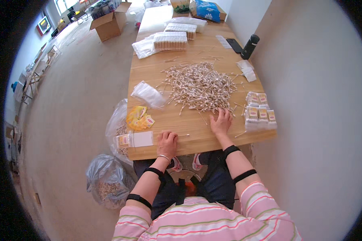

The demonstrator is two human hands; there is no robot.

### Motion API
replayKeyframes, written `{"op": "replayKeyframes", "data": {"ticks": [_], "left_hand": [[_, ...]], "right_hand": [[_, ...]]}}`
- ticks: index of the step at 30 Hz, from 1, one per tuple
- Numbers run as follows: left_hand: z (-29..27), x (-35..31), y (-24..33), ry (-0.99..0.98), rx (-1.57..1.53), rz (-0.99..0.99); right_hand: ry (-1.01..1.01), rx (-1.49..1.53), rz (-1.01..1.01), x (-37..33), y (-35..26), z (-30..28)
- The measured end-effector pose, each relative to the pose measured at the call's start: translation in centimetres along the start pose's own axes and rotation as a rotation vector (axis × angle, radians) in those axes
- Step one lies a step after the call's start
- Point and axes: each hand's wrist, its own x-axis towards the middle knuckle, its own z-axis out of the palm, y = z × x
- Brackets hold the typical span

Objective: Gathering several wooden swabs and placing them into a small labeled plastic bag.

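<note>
A big loose pile of cotton swabs (201, 86) covers the middle of the wooden table (193, 145). At the pile's near edge, my right hand (221, 123) rests with thumb and fingers apart, its fingertips touching the nearest swabs. My left hand (167, 142) sits by the table's front edge, fingers curled in; whatever is inside them is hidden. One single swab (184, 135) lies just right of its fingers. To its left are a white card (143, 139) and a small clear bag of swabs with a yellow label (124, 140).
Yellow labels (138, 118) and clear empty bags (149, 94) lie at the left. Filled packets (257, 113) sit at the right edge. Bundled swabs (170, 41), a phone (234, 45) and a black bottle (250, 46) stand farther back. A plastic sack (110, 182) is on the floor.
</note>
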Motion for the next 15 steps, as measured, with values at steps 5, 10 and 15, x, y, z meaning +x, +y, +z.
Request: {"op": "replayKeyframes", "data": {"ticks": [5, 10, 15], "left_hand": [[-0.3, 0.1, 0.8, -0.024, 0.046, -0.002], [-0.7, 0.3, 0.6, -0.049, 0.07, -0.011], [-0.5, 0.2, 0.2, -0.014, 0.083, 0.015]], "right_hand": [[-0.071, 0.008, -0.115, -2.1, -0.5, 1.8], [-0.07, 0.112, -0.246, -6.1, -4.1, 2.4], [-0.198, 0.191, -0.366, -8.5, -6.3, 1.4]]}}
